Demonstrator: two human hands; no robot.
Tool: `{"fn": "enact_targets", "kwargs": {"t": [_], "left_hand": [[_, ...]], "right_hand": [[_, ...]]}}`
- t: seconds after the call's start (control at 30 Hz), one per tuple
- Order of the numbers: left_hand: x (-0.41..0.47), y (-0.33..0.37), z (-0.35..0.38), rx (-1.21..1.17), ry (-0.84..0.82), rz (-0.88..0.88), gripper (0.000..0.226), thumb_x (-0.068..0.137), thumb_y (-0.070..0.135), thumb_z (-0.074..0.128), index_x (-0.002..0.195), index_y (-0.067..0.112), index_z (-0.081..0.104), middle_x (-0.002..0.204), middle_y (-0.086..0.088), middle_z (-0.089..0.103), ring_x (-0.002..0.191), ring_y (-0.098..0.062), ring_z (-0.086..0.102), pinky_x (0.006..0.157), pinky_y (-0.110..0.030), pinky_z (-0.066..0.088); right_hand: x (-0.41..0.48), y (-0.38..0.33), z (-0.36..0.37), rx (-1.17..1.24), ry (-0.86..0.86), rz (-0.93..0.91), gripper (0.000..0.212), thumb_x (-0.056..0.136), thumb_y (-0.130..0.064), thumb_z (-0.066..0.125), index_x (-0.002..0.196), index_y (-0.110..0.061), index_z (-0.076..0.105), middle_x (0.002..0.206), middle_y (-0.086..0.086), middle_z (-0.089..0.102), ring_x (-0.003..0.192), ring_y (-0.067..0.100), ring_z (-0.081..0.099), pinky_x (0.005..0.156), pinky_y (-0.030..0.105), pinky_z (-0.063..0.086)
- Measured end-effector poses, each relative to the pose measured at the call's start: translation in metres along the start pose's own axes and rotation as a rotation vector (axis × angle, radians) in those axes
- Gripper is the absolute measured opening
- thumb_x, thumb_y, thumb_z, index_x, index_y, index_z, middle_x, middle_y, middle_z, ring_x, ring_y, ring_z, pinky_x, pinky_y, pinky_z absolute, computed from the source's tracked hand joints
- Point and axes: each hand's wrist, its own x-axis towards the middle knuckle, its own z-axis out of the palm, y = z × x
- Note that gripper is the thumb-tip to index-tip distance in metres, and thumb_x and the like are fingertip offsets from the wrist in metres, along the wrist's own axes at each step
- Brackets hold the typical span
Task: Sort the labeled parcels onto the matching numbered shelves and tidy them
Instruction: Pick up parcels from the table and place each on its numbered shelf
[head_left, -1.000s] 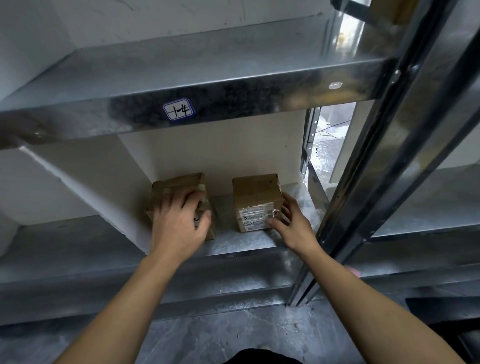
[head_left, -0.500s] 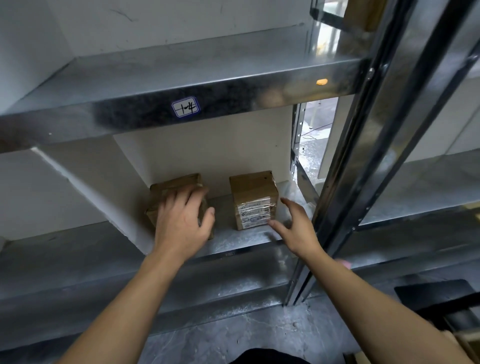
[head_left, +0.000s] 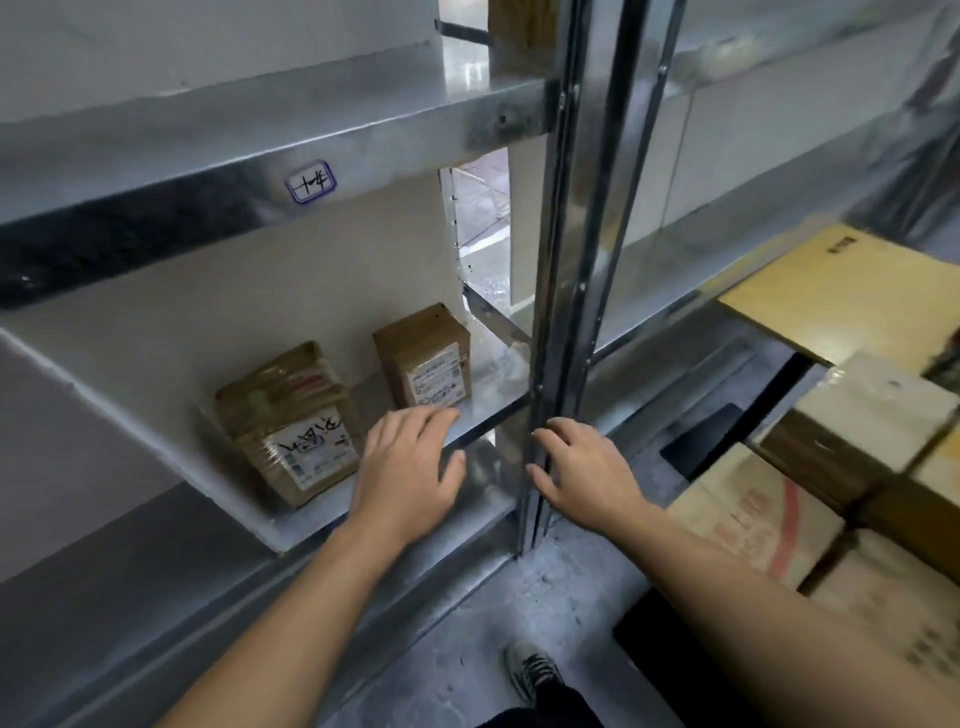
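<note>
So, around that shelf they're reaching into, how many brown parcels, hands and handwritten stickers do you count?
Brown parcels: 2, the left parcel and the right parcel, standing apart.
Hands: 2, the left hand and the right hand, neither holding a parcel.
Handwritten stickers: 1, the sticker on the upper shelf edge.
Total: 5

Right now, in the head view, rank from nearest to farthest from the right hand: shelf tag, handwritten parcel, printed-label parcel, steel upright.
From the right hand:
1. steel upright, beside its fingers
2. printed-label parcel, shelf's right
3. handwritten parcel, shelf's left
4. shelf tag, beam above
</note>
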Motion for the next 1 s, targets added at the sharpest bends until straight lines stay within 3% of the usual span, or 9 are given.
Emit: {"fn": "enact_targets", "kwargs": {"t": [0.33,0.57,0.7,0.87,1.0], "left_hand": [[-0.016,0.077,0.048,0.028,-0.247,0.329,0.046,0.091,0.038,0.053,0.135,0.023,0.051,0.130,0.001,0.055,0.121,-0.026,0.047,0.106,-0.040,0.032],[-0.017,0.178,0.081,0.067,-0.343,0.641,0.044,0.090,0.042,0.047,0.130,0.024,0.053,0.124,0.002,0.058,0.115,-0.025,0.051,0.102,-0.040,0.035],[-0.020,0.237,0.099,0.082,-0.342,0.782,0.048,0.091,0.043,0.044,0.134,0.024,0.050,0.128,0.001,0.058,0.114,-0.025,0.052,0.101,-0.040,0.037],[-0.029,0.299,0.122,0.101,-0.396,0.829,0.047,0.093,0.043,0.040,0.138,0.026,0.043,0.132,0.001,0.053,0.121,-0.024,0.045,0.106,-0.038,0.031],[-0.038,0.326,0.138,0.122,-0.477,0.758,0.045,0.094,0.047,0.039,0.137,0.030,0.039,0.133,0.001,0.052,0.125,-0.025,0.042,0.109,-0.040,0.026]], "right_hand": [[-0.137,0.045,-0.012,-0.153,0.016,0.472,0.041,0.096,-0.048,0.049,0.128,-0.024,0.052,0.137,0.005,0.049,0.129,0.030,0.045,0.102,0.045,0.042],[-0.235,0.092,-0.019,-0.170,-0.003,0.797,0.050,0.098,-0.048,0.044,0.142,-0.024,0.044,0.150,0.007,0.042,0.137,0.028,0.039,0.102,0.042,0.042],[-0.273,0.119,-0.023,-0.154,0.009,0.895,0.053,0.099,-0.048,0.043,0.146,-0.024,0.041,0.150,0.006,0.043,0.137,0.027,0.039,0.103,0.042,0.041],[-0.304,0.153,-0.023,-0.033,0.038,0.959,0.052,0.101,-0.050,0.041,0.147,-0.028,0.039,0.148,0.007,0.043,0.135,0.028,0.042,0.108,0.042,0.040],[-0.311,0.177,-0.017,0.103,0.047,0.956,0.050,0.101,-0.052,0.042,0.147,-0.031,0.038,0.143,0.008,0.045,0.129,0.031,0.046,0.102,0.041,0.043]]}}
